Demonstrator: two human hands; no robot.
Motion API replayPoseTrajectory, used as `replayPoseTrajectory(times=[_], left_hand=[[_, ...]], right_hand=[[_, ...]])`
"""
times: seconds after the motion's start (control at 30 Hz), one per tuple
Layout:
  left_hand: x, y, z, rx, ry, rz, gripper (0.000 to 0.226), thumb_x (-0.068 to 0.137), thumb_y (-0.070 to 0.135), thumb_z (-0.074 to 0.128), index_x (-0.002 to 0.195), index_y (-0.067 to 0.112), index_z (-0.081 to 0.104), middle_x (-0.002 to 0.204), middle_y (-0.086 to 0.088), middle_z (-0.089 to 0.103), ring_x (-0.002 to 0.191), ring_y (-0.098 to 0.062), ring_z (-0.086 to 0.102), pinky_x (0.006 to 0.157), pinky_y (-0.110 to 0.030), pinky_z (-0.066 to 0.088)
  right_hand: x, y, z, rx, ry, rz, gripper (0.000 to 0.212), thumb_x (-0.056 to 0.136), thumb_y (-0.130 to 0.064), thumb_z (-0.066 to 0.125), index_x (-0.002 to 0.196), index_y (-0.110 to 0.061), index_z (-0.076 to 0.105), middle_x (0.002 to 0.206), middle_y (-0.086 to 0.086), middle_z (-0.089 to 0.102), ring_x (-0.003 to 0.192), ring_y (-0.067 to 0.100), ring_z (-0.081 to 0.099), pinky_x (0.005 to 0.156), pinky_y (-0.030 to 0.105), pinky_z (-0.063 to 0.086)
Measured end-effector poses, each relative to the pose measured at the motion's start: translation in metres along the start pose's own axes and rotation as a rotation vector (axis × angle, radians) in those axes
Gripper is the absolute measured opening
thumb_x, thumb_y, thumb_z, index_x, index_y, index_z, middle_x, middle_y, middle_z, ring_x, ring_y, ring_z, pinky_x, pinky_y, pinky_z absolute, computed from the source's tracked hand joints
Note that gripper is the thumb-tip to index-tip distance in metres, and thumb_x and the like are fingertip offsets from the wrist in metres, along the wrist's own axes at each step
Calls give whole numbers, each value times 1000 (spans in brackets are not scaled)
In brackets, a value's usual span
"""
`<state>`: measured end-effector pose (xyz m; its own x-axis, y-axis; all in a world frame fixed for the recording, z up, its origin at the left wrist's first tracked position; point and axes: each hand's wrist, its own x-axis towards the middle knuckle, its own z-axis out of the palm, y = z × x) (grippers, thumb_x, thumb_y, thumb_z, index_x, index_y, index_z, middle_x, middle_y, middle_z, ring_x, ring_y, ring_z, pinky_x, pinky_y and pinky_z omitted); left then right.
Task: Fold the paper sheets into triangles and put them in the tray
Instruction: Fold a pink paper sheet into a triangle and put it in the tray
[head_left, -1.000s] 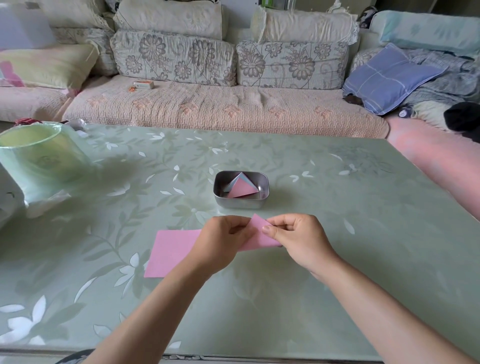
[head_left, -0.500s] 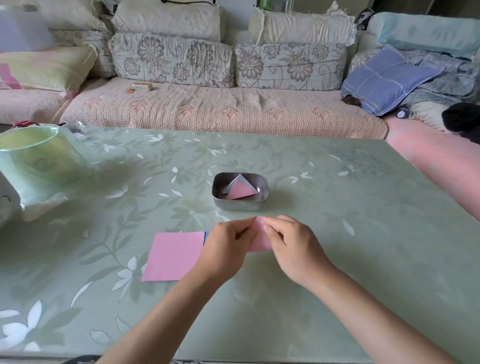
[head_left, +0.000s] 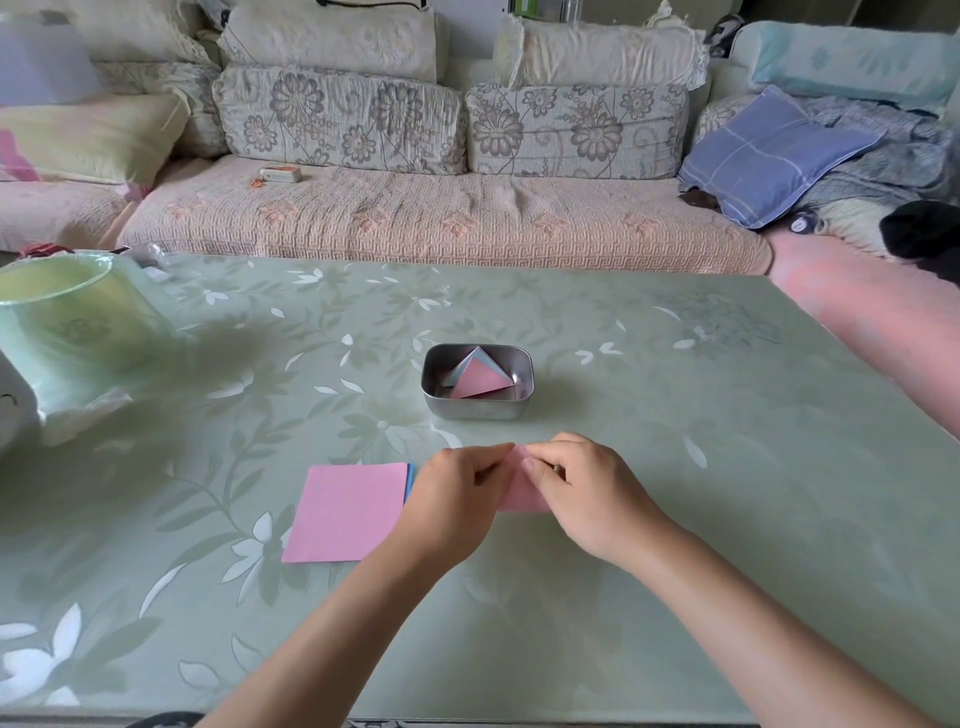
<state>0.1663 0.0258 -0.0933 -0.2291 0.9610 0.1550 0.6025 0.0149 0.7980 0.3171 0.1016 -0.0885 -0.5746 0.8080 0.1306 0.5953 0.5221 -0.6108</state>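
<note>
The left hand (head_left: 457, 499) and right hand (head_left: 582, 493) pinch a small pink paper sheet (head_left: 519, 500) between them, hiding most of it. At 12 o'clock sits a rounded rectangular metal tray (head_left: 475, 409) holding folded pink and blue paper triangles (head_left: 480, 382). At 9 o'clock lies a flat square pink sheet (head_left: 348, 512).

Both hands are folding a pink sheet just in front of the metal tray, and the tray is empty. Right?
Not quite. The head view shows the tray already holds a pink triangle lying on other folded paper. The rest stands: the left hand and right hand pinch a pink sheet just in front of it.
</note>
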Motion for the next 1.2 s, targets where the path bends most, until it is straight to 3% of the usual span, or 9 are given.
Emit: replayPoseTrajectory(times=[0.07, 0.2, 0.37, 0.47, 0.53, 0.7, 0.9, 1.1, 1.2], left_hand=[[0, 1, 0, -2, -9, -2, 25, 99, 23, 48, 85, 10, 64, 61, 3, 36, 55, -10, 24, 50, -24, 23], [-1, 0, 2, 41, -20, -10, 31, 100, 24, 49, 73, 9, 53, 60, 4, 31, 56, -11, 23, 48, -23, 19], [-2, -5, 0, 230, -109, -80, 27, 95, 26, 48, 75, 10, 56, 61, 1, 41, 55, -14, 28, 47, -23, 23], [-5, -8, -11, 315, -70, -55, 11, 93, 37, 55, 96, 29, 62, 89, 8, 61, 77, -10, 52, 65, -23, 40], [-6, -10, -16, 333, -78, 13, 23, 92, 41, 59, 112, 30, 62, 103, 12, 56, 94, -9, 52, 79, -22, 42], [-11, -9, -20, 306, -223, 159, 18, 93, 36, 57, 100, 30, 72, 103, 15, 57, 99, -5, 50, 89, -28, 46], [-14, -14, -20, 356, -268, 231, 20, 97, 36, 52, 100, 31, 71, 107, 18, 59, 101, -8, 47, 88, -33, 46], [-18, -16, -20, 424, -262, 301, 22, 98, 43, 50, 107, 36, 69, 109, 17, 58, 100, -10, 48, 85, -34, 48], [-20, -16, -19, 469, -260, 331, 24, 97, 47, 49, 115, 44, 65, 113, 19, 56, 102, -9, 48, 85, -30, 48]], right_hand=[[1, 0, 1, 60, 46, 51, 17, 97, -35, 58, 99, -27, 73, 83, -9, 61, 80, 13, 58, 75, 30, 49], [3, 2, 1, 130, 0, 182, 25, 93, -42, 63, 73, -29, 69, 59, -19, 61, 58, 4, 53, 59, 24, 44], [5, -1, 2, 68, -172, 247, 35, 95, -46, 58, 70, -23, 67, 66, -10, 65, 69, 16, 58, 69, 29, 47], [7, -3, 4, -46, -185, 220, 30, 95, -43, 55, 85, -21, 72, 79, -3, 72, 82, 22, 64, 82, 34, 48], [7, -5, 5, -136, -174, 193, 25, 95, -41, 54, 91, -26, 73, 83, -7, 72, 87, 21, 63, 87, 35, 45], [7, -5, 12, -322, -132, 104, 33, 97, -46, 47, 81, -26, 68, 80, -8, 71, 85, 19, 60, 90, 38, 38], [6, -6, 19, -412, -44, 28, 19, 94, -45, 49, 78, -39, 57, 91, -11, 66, 97, 16, 58, 83, 36, 31], [3, -5, 16, -489, 50, -32, 25, 90, -50, 56, 111, -37, 59, 105, -11, 59, 102, 17, 58, 85, 37, 27], [-1, -3, 8, -475, 16, -146, 18, 93, -42, 57, 106, -39, 69, 99, -10, 56, 99, 17, 57, 82, 36, 30]])
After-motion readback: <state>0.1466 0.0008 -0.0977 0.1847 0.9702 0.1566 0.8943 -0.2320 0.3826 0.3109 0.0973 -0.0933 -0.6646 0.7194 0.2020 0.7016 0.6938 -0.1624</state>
